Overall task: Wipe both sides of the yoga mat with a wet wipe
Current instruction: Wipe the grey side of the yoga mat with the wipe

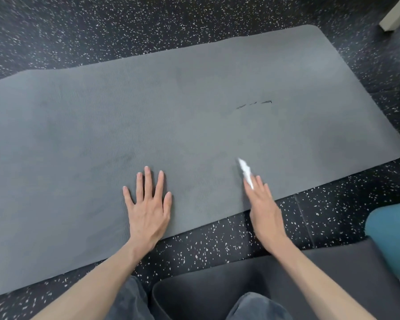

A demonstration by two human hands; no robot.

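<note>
1. The flat grey foam yoga mat (171, 116) lies unrolled on the black speckled rubber floor (78, 31), with a small tear (254, 104) toward 1 o'clock.
2. The left hand (148, 204) presses flat on the mat's near edge, fingers spread.
3. At 3 o'clock from it, the right hand (263, 204) holds a crumpled white wet wipe (245, 169) against the mat under nearly straight fingers.
4. A dark grey cushion (217, 285) sits at 6 o'clock.

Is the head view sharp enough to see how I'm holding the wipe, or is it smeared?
Head view: the right hand and wet wipe are motion-blurred, so the grip cannot be read; the left hand, flat on the yoga mat, is sharp. Lighting is soft and even, no glare. Wide-angle distortion bows the mat's edges.
</note>
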